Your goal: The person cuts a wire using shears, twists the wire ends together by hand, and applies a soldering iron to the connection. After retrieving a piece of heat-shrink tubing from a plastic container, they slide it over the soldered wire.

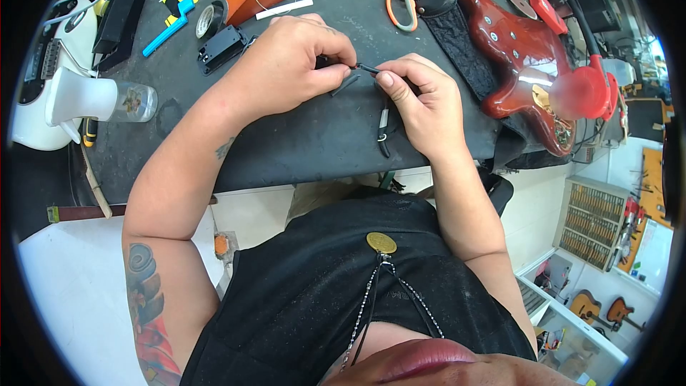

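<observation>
A thin black wire (368, 68) runs between my two hands above the dark work surface. My left hand (300, 57) pinches one end of it, thumb against the curled fingers. On the other side, my right hand (425, 96) grips the wire between thumb and forefinger. Under the hands lies a short black piece of tubing (345, 86). A small pair of cutters (384, 129) with dark handles lies just left of my right hand. Beside my left wrist is a small black plastic box (223, 48), partly hidden by the forearm.
A glossy red-brown guitar body (500, 36) lies at the right, near orange-handled scissors (401, 1). Toward the back left are a blue tool (168, 26), a wire spool (209, 21) and a white strip (286, 8). A spray bottle (132, 101) lies at the left.
</observation>
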A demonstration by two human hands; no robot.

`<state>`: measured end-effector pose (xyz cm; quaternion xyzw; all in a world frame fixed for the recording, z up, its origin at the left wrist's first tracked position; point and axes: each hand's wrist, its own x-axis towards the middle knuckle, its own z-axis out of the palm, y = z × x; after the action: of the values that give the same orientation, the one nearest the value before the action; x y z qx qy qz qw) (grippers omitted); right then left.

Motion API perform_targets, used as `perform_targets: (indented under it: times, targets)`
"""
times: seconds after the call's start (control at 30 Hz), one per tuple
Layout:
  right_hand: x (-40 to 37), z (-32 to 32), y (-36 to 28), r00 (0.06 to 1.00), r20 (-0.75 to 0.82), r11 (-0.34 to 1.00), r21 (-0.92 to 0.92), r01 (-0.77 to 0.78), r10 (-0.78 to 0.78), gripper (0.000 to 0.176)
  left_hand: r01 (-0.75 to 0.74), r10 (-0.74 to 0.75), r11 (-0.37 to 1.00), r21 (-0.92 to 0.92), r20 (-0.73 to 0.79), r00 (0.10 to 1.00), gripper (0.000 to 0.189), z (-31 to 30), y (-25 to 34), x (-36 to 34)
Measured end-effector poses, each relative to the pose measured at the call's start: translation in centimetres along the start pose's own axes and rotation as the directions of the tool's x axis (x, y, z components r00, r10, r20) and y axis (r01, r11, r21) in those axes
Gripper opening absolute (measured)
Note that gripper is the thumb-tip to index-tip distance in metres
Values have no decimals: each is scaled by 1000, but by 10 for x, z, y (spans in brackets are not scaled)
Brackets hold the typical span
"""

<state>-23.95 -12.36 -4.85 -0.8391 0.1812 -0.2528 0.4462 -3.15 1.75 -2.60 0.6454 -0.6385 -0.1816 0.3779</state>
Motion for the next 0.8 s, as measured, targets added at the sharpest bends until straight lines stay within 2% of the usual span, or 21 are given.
perform_targets:
  times: [0.13,0.3,0.43,0.5,0.63,0.7,0.8]
  targets:
    - [1,-1,-1,1000,23,1000,1,-8,8,16,-16,16,1000,-9,-9,1000,12,1,-1,0]
    - [1,-2,-5,998,44,998,26,-54,53,15,-144,145,989,28,-36,989,15,4,-4,1]
    - [1,-1,-7,995,30,995,23,-95,95,16,-84,84,996,1,-75,994,17,4,2,2]
    - [1,-1,-6,994,17,994,31,-108,107,16,-179,181,983,35,-71,981,19,5,0,2]
    - [1,0,-4,996,13,995,56,-84,84,17,-151,150,989,-1,-117,982,17,8,0,3]
    - [1,0,-4,997,15,995,59,-82,81,17,-210,213,977,44,-104,971,17,7,-1,4]
    - [1,-1,-3,997,21,996,48,-79,78,18,-220,228,973,72,-133,965,16,9,-1,4]
